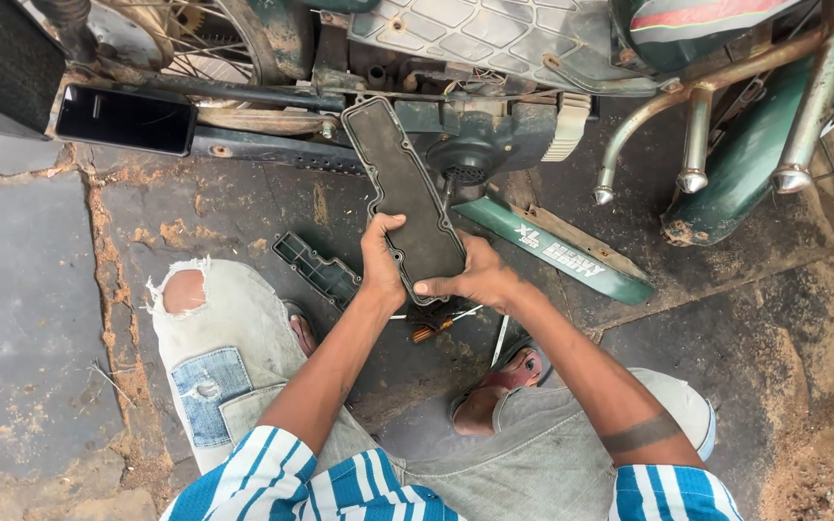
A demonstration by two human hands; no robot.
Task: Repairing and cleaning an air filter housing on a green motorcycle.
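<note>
My left hand and right hand both grip the near end of a long, flat, dark cover panel, a grimy plastic piece with a scalloped rim and small bolt holes along its edge. My left hand wraps the panel's left edge, thumb on top and fingers hidden behind it. My right hand clasps the lower right corner, its fingers laid flat across the bottom edge. Both hands are closed on the panel, side by side, at about the same nearness to it.

The panel's long axis runs away from my hands toward 11 o'clock, tilted slightly left, and its far end reaches the underside of a motorcycle that fills the top of the view. Just past that far end, at 1 o'clock, sits a dark round vented housing on the machine.

At 9 o'clock from my hands, on the stained stone ground, lies a smaller dark ribbed plastic part. At 3 o'clock lies a green side trim strip, pointing toward 4 o'clock. Below my hands, at 6 o'clock, a few small tools or bits rest between my sandalled feet; I cannot tell exactly what they are. My bent knees in torn pale jeans frame the bottom.
</note>
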